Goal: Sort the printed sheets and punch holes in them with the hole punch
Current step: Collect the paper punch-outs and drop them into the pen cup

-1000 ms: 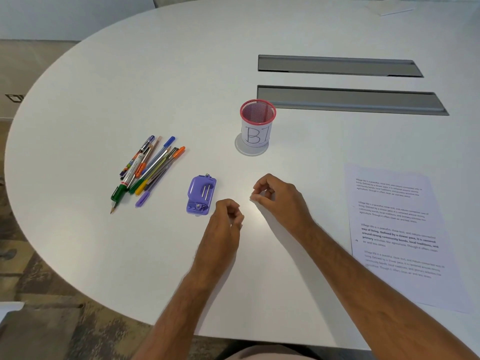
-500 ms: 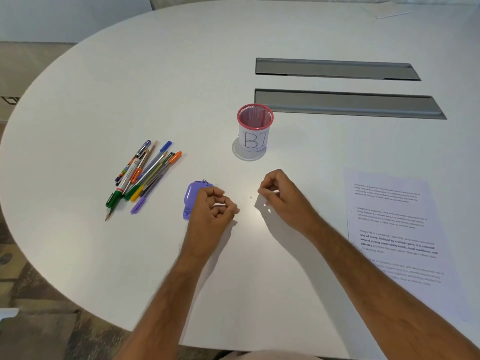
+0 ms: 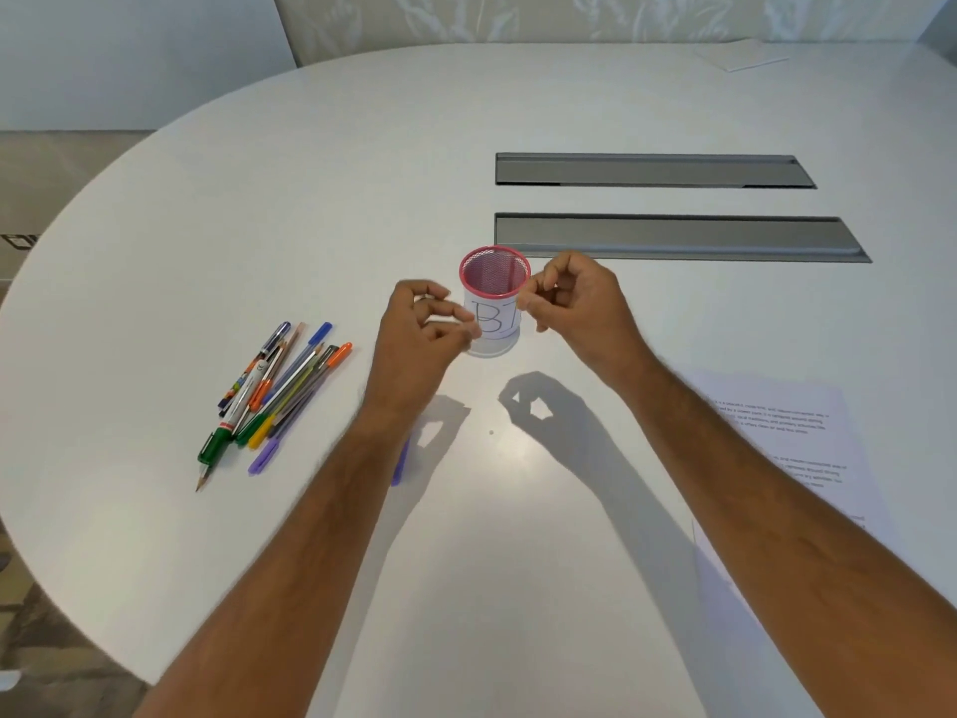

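Note:
A stack of printed sheets lies flat at the right of the white table, partly under my right forearm. The purple hole punch is almost wholly hidden beneath my left forearm; only a thin purple sliver shows. My left hand and my right hand hover above the table on either side of a pink mesh cup. Each hand has its fingertips pinched together, with nothing visible between them.
The cup carries a white label marked "B1". Several pens and a pencil lie in a loose bundle at the left. Two grey recessed slots run across the table behind the cup. A white sheet lies at the far edge.
Both hands have lifted off the table and moved away from me to the pink cup. The left forearm now covers the hole punch.

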A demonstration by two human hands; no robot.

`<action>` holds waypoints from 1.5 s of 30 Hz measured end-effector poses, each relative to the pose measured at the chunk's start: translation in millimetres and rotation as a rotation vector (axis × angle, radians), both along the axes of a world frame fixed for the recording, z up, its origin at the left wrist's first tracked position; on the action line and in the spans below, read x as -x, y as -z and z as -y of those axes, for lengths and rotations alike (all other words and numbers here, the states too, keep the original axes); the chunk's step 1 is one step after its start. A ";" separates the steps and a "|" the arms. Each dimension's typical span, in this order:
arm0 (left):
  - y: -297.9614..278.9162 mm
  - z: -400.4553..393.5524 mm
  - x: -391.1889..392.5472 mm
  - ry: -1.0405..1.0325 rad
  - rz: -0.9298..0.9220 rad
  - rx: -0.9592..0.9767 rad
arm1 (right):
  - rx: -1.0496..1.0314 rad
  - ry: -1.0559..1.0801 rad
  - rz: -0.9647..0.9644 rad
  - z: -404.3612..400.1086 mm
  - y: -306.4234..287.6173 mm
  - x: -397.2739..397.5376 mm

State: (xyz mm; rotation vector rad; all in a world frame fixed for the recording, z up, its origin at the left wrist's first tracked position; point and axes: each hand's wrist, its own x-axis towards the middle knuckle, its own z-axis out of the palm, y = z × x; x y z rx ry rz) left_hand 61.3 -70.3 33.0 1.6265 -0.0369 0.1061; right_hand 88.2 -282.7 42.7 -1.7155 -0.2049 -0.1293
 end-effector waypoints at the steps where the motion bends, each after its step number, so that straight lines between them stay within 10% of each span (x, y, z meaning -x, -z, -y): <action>1: -6.9 1.5 -11.0 0.006 0.014 -0.002 | 0.015 -0.001 0.009 -0.2 -3.9 -7.4; 25: -41.2 19.9 -113.7 0.218 0.122 -0.550 | 0.451 -0.074 0.082 3.6 -17.9 -87.5; 45: -40.7 17.2 -119.9 0.176 0.068 -0.464 | 0.387 -0.054 0.105 0.6 -10.3 -89.8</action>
